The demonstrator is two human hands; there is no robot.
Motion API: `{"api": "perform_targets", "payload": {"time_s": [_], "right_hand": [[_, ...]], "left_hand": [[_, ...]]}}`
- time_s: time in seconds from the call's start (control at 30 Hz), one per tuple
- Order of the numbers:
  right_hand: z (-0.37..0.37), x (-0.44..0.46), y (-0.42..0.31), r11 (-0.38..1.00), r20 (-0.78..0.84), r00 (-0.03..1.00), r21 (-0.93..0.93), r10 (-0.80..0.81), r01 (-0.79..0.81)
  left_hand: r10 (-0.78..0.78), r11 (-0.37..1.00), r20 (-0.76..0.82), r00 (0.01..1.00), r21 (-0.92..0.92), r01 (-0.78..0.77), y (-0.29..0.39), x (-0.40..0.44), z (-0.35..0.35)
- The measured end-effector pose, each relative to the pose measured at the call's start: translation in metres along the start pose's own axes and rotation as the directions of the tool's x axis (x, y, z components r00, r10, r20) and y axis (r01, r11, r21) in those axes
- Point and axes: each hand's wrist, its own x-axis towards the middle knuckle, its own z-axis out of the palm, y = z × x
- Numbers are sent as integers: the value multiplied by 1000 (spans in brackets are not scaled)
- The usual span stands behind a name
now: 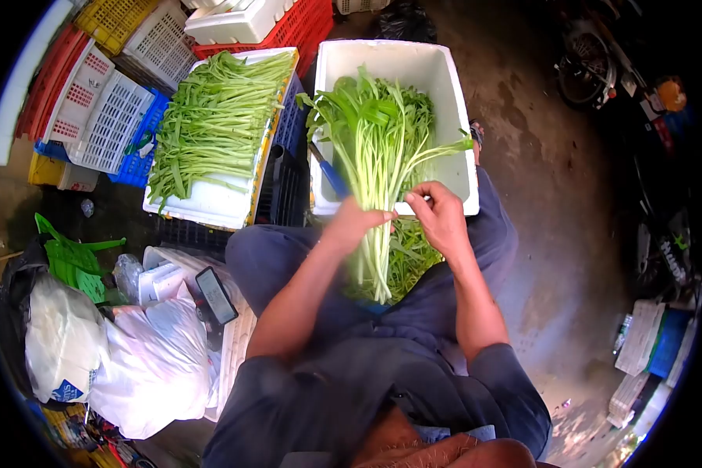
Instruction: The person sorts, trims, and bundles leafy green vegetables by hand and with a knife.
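Note:
My left hand (pixel 352 226) is wrapped round a bunch of water spinach (pixel 374 164), long pale stems with leafy green tops. The tops lean over a white foam box (pixel 456 101) in front of me, and the cut ends hang down between my legs. Just right of the stems is my right hand (pixel 442 218), its thumb and fingers pinched together; whatever lies between them is too small to make out. More greens (pixel 417 105) lie inside the box. A blue-handled tool (pixel 333 178) rests at its left rim, partly hidden. Below my hands are loose greens (pixel 413 261).
A white foam lid (pixel 203 204) holds a laid-out row of greens (pixel 210 125) to the left. Stacked plastic crates (pixel 113 101) stand beyond it. Plastic bags (pixel 152 359) and a phone-like device (pixel 216 295) sit at lower left. Motorbikes (pixel 589 66) are parked at right.

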Motion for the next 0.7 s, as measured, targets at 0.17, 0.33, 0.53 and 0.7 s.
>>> {"api": "perform_targets", "payload": {"time_s": [0.17, 0.33, 0.53, 0.7], "right_hand": [[18, 27, -4, 926, -140, 944, -283, -297, 249], [13, 37, 8, 941, -256, 916, -220, -310, 257], [-14, 16, 45, 997, -244, 968, -62, -63, 49], [9, -18, 82, 878, 249, 942, 367, 226, -307]], "left_hand": [[24, 996, 24, 999, 90, -26, -15, 0, -4], [1, 983, -7, 1000, 181, 0, -11, 0, -1], [40, 981, -6, 999, 190, -38, -9, 1, -5], [-28, 948, 12, 1000, 317, 23, -12, 3, 0]]}}
